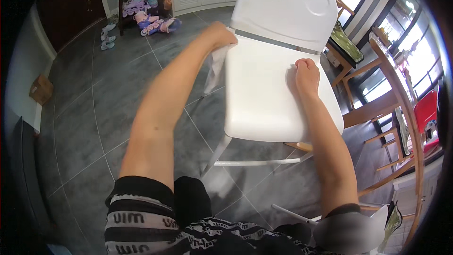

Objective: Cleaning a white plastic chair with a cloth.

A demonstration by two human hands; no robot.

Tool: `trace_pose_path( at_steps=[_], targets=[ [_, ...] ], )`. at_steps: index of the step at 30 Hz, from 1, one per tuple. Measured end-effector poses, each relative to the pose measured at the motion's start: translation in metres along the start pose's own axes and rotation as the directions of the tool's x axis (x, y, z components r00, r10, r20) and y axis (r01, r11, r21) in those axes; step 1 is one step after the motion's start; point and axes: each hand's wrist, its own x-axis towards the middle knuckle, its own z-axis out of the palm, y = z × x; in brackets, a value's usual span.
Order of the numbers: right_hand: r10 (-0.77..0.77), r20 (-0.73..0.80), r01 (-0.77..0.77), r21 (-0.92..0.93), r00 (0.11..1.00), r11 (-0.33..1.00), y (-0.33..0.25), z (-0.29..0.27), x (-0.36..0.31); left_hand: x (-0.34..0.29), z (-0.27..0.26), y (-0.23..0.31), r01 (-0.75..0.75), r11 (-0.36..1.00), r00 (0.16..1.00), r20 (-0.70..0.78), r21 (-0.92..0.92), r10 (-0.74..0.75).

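White chair (264, 89), centre to upper centre of frame, on grey tile floor (71, 127); step in hand appears to be wiping near seat's rear left corner. Left hand (221, 35), upper centre, arm stretched from lower left, knuckles up at corner, grip closed on pale cloth (218, 61) hanging beside seat. Right hand (307, 73), right of centre, forearm reaching up from lower right, grip clenched over seat, no object visible in it. Next move likely calls for chair held steady, cloth drawn along edge.
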Motion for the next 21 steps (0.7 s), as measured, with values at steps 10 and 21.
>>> trace_pose_path(
  at_steps=[10,21],
  targets=[
    [0.004,-0.004,-0.005,-0.024,1.0,1.0,-0.002,0.002,-0.002,-0.01,0.006,-0.022,0.098,0.828,0.991,0.131,-0.551,-0.03],
    [0.037,0.077,-0.032,-0.064,0.996,0.997,-0.004,-0.004,-0.002,-0.009,0.007,0.009,-0.173,0.966,0.984,0.069,0.193,0.163]
  ],
)
